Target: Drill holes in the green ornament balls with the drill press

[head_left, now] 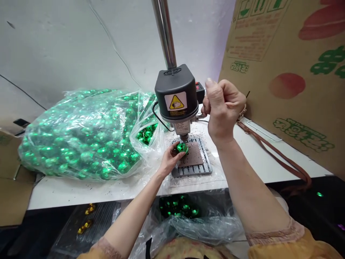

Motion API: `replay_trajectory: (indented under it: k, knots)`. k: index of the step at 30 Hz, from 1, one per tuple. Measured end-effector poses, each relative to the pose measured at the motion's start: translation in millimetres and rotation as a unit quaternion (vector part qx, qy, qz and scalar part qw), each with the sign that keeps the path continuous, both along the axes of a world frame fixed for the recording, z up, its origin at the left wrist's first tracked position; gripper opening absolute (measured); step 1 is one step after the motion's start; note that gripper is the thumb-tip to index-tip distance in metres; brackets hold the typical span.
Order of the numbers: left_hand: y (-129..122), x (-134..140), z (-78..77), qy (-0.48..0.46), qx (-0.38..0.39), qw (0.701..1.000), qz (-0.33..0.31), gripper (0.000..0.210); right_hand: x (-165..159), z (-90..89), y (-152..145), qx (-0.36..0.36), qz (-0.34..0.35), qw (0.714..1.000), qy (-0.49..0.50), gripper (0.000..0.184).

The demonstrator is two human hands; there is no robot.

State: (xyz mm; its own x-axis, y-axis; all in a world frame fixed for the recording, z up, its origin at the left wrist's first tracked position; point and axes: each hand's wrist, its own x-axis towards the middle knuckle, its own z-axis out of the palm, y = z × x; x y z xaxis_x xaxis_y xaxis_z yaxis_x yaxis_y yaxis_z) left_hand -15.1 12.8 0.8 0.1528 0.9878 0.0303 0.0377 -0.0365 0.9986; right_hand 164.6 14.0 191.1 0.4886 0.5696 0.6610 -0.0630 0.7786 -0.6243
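Note:
A shiny green faceted ball (182,147) is held between the thumb and fingers of my left hand (171,157), over the slotted metal base (192,174) of a small bench drill press (175,94). The drill's chuck (184,137) is right above the ball; whether the bit touches it I cannot tell. My right hand (224,108) is raised beside the motor housing, its fingers curled round the drill press lever (199,117), most of which the hand hides. Under the ball lies a flat brownish board (192,155) sprinkled with dark shavings.
A large clear bag (81,140) of green balls fills the table's left side. Cardboard boxes (291,79) stand at right and far left. A brown strap (280,163) lies at right. Below the table edge, another plastic bag (199,228) holds green balls; several gold balls (85,226) lie lower left.

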Motion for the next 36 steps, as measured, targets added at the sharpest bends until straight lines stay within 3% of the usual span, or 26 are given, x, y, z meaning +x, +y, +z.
replay_trajectory:
  k: [12,21,30,36]
  knots:
    - [-7,13,6.6,0.129,0.076,0.988,0.028,0.057,-2,1.2,-1,0.009,0.001,1.0,0.004,0.057]
    - [-15,30,-2.3,0.065,0.084,0.994,0.015,0.057,-1,2.0,-4,-0.007,-0.01,1.0,-0.02,0.052]
    - [-15,30,-5.6,0.069,0.093,0.993,0.007,0.054,-5,-26.5,-11,0.045,-0.094,0.994,-0.03,0.054]
    - [-16,30,-6.2,0.058,0.093,0.994,0.007,0.054,-7,-36.0,-17,0.1,-0.073,0.992,-0.011,0.049]
